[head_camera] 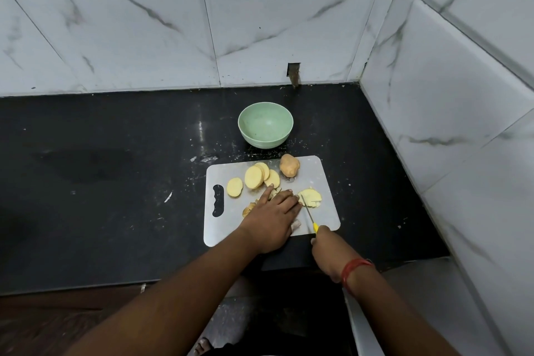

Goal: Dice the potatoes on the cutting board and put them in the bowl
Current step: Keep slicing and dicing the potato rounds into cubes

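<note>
A grey cutting board (323, 179) lies on the black counter. On it are several round potato slices (253, 177), a whole unpeeled potato (289, 165) at the back, and a stack of cut slices (310, 198) on the right. My left hand (273, 217) lies flat on the board, fingers straight, covering some pieces, its fingertips touching the cut stack. My right hand (328, 251) grips the yellow handle of a knife (309, 212); the blade tip reaches the cut stack. The green bowl (265, 125), with nothing in it, stands behind the board.
White marble-look tiled walls close the counter at the back and right. Potato peel scraps (248, 209) lie by my left hand. The counter's front edge (115, 283) runs below the board. A red thread band circles my right wrist.
</note>
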Tool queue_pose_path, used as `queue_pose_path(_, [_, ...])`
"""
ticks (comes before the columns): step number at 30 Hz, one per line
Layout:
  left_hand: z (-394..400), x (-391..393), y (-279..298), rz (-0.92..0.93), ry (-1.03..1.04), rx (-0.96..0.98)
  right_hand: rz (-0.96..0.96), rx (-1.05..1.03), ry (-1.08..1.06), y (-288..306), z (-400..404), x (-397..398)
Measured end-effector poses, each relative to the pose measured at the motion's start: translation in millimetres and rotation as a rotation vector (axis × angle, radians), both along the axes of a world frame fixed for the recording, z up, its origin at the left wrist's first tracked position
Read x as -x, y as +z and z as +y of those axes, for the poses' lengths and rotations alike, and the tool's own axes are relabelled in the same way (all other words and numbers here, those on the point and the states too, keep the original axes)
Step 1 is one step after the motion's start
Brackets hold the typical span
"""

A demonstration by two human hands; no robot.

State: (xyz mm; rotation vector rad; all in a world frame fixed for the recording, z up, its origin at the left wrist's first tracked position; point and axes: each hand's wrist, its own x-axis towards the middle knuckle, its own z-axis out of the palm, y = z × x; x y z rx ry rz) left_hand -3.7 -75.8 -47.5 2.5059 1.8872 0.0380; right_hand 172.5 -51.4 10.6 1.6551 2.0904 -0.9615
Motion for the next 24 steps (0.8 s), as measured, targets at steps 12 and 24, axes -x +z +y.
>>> queue_pose_path(12, [3, -4, 9, -0.055, 0.047, 0.028, 0.074, 0.009, -0.027, 7, -21, -36])
queue_pose_path(24, [39, -55, 16, 0.022, -0.014, 0.051, 0.378, -0.069, -0.349, 15, -6, -74])
